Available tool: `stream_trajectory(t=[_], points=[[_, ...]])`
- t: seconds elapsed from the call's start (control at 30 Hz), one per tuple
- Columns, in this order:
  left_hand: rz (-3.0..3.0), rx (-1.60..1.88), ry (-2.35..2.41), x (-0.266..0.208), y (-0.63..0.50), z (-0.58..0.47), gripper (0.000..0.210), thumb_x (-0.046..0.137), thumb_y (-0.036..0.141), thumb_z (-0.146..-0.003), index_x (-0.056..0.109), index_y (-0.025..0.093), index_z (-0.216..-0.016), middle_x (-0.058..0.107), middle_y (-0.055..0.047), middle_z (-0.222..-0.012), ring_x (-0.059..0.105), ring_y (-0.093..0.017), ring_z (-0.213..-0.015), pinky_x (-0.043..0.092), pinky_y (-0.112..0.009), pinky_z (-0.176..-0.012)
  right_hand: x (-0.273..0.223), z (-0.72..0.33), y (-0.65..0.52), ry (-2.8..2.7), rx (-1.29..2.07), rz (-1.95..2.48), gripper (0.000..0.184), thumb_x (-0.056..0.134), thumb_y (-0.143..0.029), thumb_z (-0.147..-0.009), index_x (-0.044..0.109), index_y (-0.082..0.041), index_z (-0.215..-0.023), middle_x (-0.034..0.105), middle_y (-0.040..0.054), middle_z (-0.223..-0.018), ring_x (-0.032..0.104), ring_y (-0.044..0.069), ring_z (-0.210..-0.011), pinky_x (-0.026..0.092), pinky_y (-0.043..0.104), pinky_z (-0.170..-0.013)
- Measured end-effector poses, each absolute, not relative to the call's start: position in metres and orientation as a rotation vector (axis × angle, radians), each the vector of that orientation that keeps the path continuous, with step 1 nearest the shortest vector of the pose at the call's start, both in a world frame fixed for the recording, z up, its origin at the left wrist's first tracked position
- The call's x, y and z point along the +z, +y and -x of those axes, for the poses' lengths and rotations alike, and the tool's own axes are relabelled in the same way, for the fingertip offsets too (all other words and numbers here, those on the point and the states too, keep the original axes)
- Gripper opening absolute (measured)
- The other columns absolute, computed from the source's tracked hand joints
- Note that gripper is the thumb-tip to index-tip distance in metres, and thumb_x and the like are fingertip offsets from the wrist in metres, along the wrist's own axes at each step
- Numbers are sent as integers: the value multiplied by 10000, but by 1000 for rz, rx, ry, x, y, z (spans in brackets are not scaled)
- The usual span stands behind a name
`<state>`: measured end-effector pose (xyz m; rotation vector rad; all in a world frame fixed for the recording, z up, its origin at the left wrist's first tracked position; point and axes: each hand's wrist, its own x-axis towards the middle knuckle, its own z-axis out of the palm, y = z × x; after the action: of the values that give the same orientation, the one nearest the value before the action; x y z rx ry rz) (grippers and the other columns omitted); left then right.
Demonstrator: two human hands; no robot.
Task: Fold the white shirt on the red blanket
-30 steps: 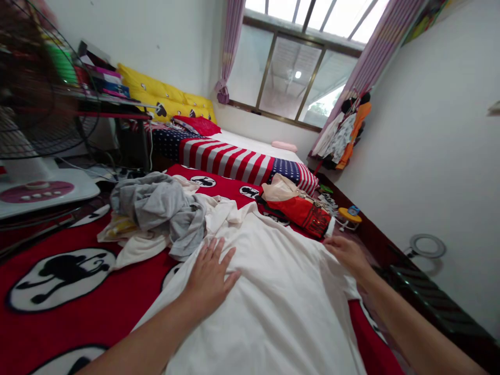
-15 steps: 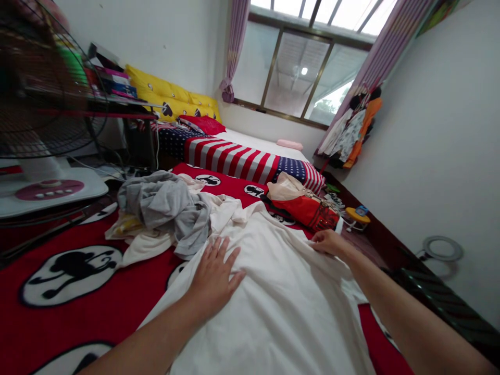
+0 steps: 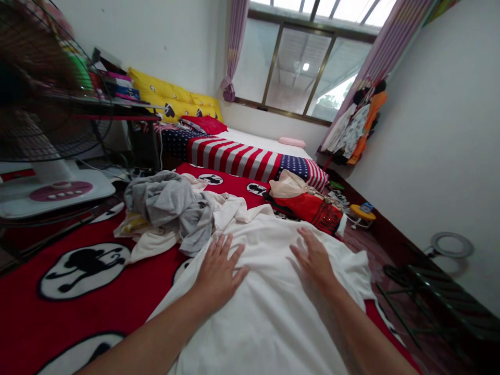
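A white garment with a short sleeve at its right, like a T-shirt point(image 3: 269, 291), lies spread over the red blanket point(image 3: 156, 281). On its left part my left hand point(image 3: 219, 265) rests flat, palm down, fingers apart. My right hand point(image 3: 314, 256) is over its right part, fingers stretched out and holding nothing; whether all of them touch the cloth I cannot tell. Just beyond my left hand lies a crumpled heap of grey cloth point(image 3: 167, 203) and cream cloth point(image 3: 156, 245). The lower end of the white garment runs out of view.
Folded red and beige clothes point(image 3: 308, 205) lie at the far right of the blanket. A fan point(image 3: 58, 190) stands at the left. Behind is a bed with a striped cover point(image 3: 234, 155). To the right are a dark green rack point(image 3: 445, 297) and a yellow stool point(image 3: 362, 212).
My right hand has let go of the garment's right edge and moved inward, opening flat over the cloth. The right side now lies flatter, its sleeve spread out. My left hand stays in place.
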<state>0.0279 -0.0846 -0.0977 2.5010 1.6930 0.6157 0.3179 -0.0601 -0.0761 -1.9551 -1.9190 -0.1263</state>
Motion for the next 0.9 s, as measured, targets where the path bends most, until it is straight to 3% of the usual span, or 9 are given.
stream_trajectory(t=[0.07,0.17,0.43,0.5,0.6,0.7,0.8,0.9], points=[[-2511,594,1695,-97,-84,-27,556,439,550,-889,448,316,-1393,287,-106,-1532,183,-300,-1429,182,-498,-1148,-86,-311,-67,-1953,-92,2167,609,368,-477,-921,370,-144,-1430,301,107,-1525,238,273,-1409,224,537,-1108],[-2532,565,1694,-96,-84,-27,571,436,554,-890,425,313,-1408,282,-99,-1536,184,-294,-1430,181,-493,-1150,-94,-311,-70,-1850,-101,2407,643,276,-492,-950,299,-107,-1464,230,102,-1550,188,267,-1428,210,546,-1110],[-2544,280,1691,-76,-84,-26,623,476,509,-875,386,251,-1435,257,-129,-1540,180,-325,-1426,230,-504,-1124,-95,-313,-68,-1833,-111,2409,653,277,-513,-945,284,-130,-1474,226,65,-1553,182,242,-1430,191,525,-1123],[-2529,101,1583,-56,-71,-24,610,557,492,-823,477,246,-1375,373,-140,-1486,314,-345,-1375,334,-480,-1070,-96,-313,-69,-1822,-105,2398,653,281,-512,-942,289,-130,-1472,230,68,-1552,183,243,-1429,187,524,-1123],[-2496,54,1546,-25,-37,-23,387,562,395,-826,639,252,-1178,630,-96,-1230,574,-284,-1158,461,-389,-950,-97,-313,-69,-1813,-91,2386,653,283,-510,-939,290,-132,-1471,229,72,-1552,176,247,-1430,182,529,-1121],[-2676,340,1610,-13,5,-29,416,594,258,-798,596,212,-1212,602,-101,-1254,521,-269,-1205,411,-391,-1009,-97,-313,-69,-1805,-81,2376,648,288,-502,-937,293,-133,-1469,227,74,-1553,172,249,-1430,175,530,-1121],[-2857,378,1530,-18,42,-36,619,730,277,-683,539,222,-1270,435,-112,-1437,310,-338,-1360,246,-527,-1101,-96,-312,-69,-1794,-70,2364,646,303,-497,-934,303,-129,-1465,239,75,-1549,178,249,-1428,173,527,-1121],[-2823,272,1487,-23,65,-38,390,744,283,-663,659,250,-1042,574,-55,-1295,435,-308,-1276,309,-474,-1068,-95,-312,-69,-1780,-61,2352,644,315,-498,-931,313,-132,-1461,244,70,-1548,184,248,-1426,171,522,-1124]])
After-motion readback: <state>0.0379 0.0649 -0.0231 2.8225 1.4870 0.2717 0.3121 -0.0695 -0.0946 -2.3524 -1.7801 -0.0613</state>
